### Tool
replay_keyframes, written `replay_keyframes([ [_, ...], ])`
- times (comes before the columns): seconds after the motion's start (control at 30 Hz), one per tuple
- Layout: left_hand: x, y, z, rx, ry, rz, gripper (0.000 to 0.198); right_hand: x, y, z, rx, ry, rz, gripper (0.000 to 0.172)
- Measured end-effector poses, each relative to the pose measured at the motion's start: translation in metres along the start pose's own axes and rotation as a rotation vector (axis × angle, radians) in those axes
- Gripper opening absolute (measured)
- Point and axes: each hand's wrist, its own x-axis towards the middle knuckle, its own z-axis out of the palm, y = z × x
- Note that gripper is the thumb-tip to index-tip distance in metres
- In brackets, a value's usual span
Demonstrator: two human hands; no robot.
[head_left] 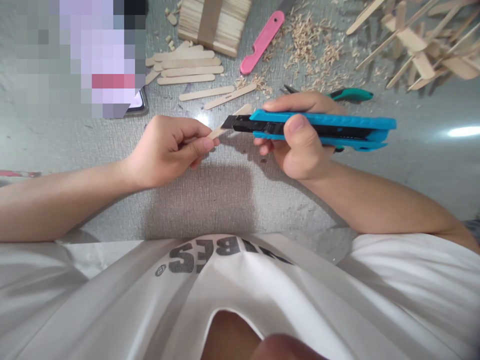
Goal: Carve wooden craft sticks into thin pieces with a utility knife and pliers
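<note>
If the knife slips, its blade could nick the left hand, which pinches the stick nearby; too much force might split the wood. The right hand is wrapped round the knife. Pale and slim, the stick is at twelve o'clock, its far end pointing toward two.

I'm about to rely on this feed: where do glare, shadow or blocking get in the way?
Head view: glare on the table at far right, plus a smaller spot just beyond the left hand; head view: shadow darkens the table between the forearms; head view: pixel blocks hide the upper left; head view: the blue cutter looks fairly sharp.
</note>
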Motion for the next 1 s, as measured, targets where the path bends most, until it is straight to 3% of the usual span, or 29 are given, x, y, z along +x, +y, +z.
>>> replay_keyframes([
  [0.17, 0.001, -0.001, -0.001, 0.025, -0.029, 0.003, 0.033, -0.002, 0.000, -0.001, -0.027, -0.016, -0.115, 0.024],
  [0.3, 0.002, 0.003, -0.001, 0.062, -0.027, 0.008, 0.038, -0.002, -0.003, -0.005, -0.072, -0.062, -0.047, 0.028],
  [0.4, 0.002, 0.006, -0.001, 0.102, -0.042, -0.028, 0.038, 0.001, -0.005, -0.006, 0.003, -0.088, -0.022, 0.019],
  [0.57, 0.002, 0.004, -0.002, 0.097, -0.046, -0.017, 0.033, 0.005, -0.010, -0.005, 0.108, -0.125, 0.018, 0.022],
  [0.83, 0.001, 0.008, -0.003, 0.126, -0.052, -0.061, 0.034, 0.003, -0.014, -0.004, 0.066, -0.085, 0.056, 0.026],
  [1.0, 0.002, 0.005, -0.002, 0.105, -0.049, -0.007, 0.035, 0.004, -0.010, -0.006, 0.036, -0.101, 0.036, 0.027],
])
